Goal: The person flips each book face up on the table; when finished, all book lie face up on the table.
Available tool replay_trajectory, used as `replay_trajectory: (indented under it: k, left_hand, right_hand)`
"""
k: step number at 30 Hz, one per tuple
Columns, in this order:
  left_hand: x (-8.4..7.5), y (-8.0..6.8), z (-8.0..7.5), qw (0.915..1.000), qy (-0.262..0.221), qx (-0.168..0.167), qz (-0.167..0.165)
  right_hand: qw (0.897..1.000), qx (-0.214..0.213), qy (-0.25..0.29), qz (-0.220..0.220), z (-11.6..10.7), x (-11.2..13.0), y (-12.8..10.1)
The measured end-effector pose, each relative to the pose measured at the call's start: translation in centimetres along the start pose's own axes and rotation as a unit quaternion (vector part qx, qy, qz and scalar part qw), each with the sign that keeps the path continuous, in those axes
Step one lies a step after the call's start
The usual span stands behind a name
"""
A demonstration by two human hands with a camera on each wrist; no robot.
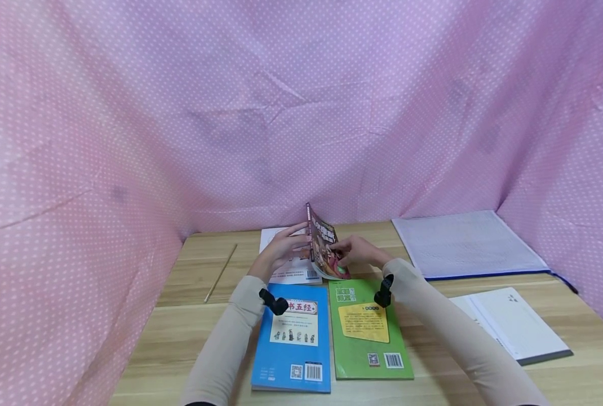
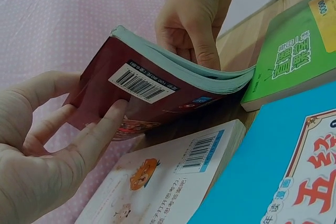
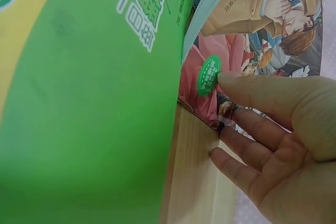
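A dark maroon comic-style paperback book (image 1: 324,242) is tilted up on edge between both hands at the back of the table. My left hand (image 1: 284,248) holds it by the spine side. In the left wrist view, a digit of that hand (image 2: 47,140) lies on the back cover below the barcode, with others at the edge. The right hand (image 1: 358,252) grips the lower part of the illustrated front cover. Its thumb (image 3: 257,90) lies by a green oval sticker (image 3: 209,75), with fingers near the cover's edge. Page edges (image 2: 210,80) bow outward. Below lies a white book (image 2: 157,182).
Nearer lie a blue book (image 1: 291,378) and, beside it, a green book (image 1: 372,349). A thin stick (image 1: 220,273) is at left. At right are a white mat with a blue edge (image 1: 469,242) and a white book (image 1: 514,321). Pink dotted cloth (image 1: 301,113) hangs behind.
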State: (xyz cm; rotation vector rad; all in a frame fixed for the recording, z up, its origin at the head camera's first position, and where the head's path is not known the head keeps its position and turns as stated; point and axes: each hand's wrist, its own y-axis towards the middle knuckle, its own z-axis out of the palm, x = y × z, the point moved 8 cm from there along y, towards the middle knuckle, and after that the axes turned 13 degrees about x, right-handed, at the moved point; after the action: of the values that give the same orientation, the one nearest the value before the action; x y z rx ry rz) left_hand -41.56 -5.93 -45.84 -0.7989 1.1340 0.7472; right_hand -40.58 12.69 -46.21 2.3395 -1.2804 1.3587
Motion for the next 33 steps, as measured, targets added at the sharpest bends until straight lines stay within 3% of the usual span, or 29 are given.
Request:
replay_trajectory:
  k: [11, 19, 33]
  left_hand:
    - [0.2, -0.2, 0.1, 0.9998, -0.005, 0.018, -0.006]
    - [0.5, -0.2, -0.4, 0.9998, 0.015, 0.006, -0.010]
    - [1.2, 0.8, 0.6, 0.9997, 0.020, 0.005, -0.014]
  right_hand:
    - [1.000, 0.003, -0.004, -0.002, 0.2, -0.2, 0.1]
    - [0.999, 0.003, -0.042, -0.006, -0.1, 0.1, -0.4]
    - [0.998, -0.015, -0.052, 0.036, -1.0, -1.4, -1.1]
